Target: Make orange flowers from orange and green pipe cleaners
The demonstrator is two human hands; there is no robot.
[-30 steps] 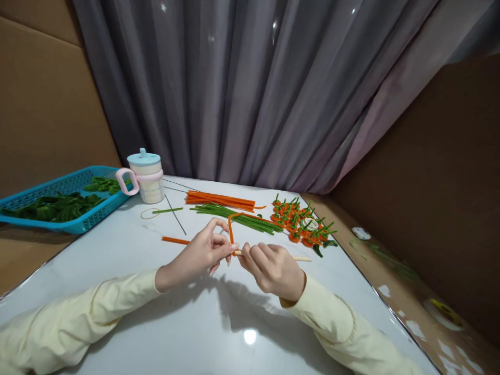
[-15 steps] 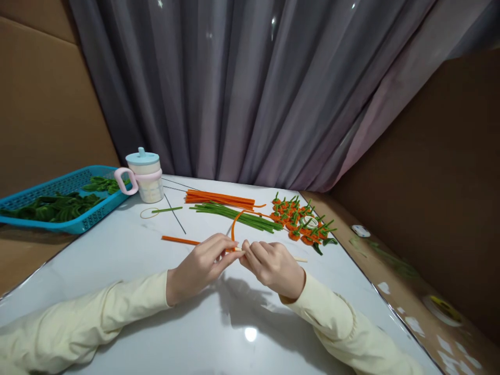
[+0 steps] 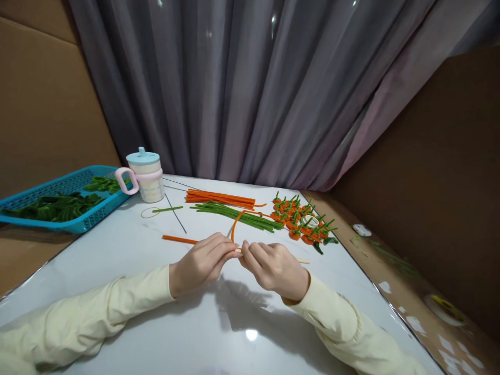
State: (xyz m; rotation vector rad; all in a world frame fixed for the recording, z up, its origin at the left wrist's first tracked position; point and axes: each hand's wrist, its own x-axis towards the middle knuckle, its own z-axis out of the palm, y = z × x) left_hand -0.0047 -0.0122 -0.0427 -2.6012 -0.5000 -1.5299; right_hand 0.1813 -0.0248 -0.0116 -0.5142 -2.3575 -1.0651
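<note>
My left hand (image 3: pixel 205 263) is closed, its fingertips pinching an orange pipe cleaner (image 3: pixel 233 229) against the tip of a pale wooden stick. My right hand (image 3: pixel 275 268) wraps round that wooden stick (image 3: pixel 303 261), whose far end sticks out past the knuckles. The fingertips of both hands nearly meet. From the pinch, the pipe cleaner arcs up and then over to the right. Another orange length (image 3: pixel 177 239) shows left of my left hand; whether the hand touches it is hidden. Behind the hands lie a green pipe cleaner bundle (image 3: pixel 238 216) and an orange bundle (image 3: pixel 219 198).
Small orange coils with green stems (image 3: pixel 295 234) cluster at the right, with a white tape roll (image 3: pixel 310 221) among them. A lidded cup (image 3: pixel 150 179) stands back left beside a blue basket (image 3: pixel 84 223) of green pieces. Dark thin wires (image 3: pixel 175 213) lie near the cup.
My left fingers have closed further over the stick's tip, so less of the stick and orange wrap shows between the hands. The right hand has barely moved.
</note>
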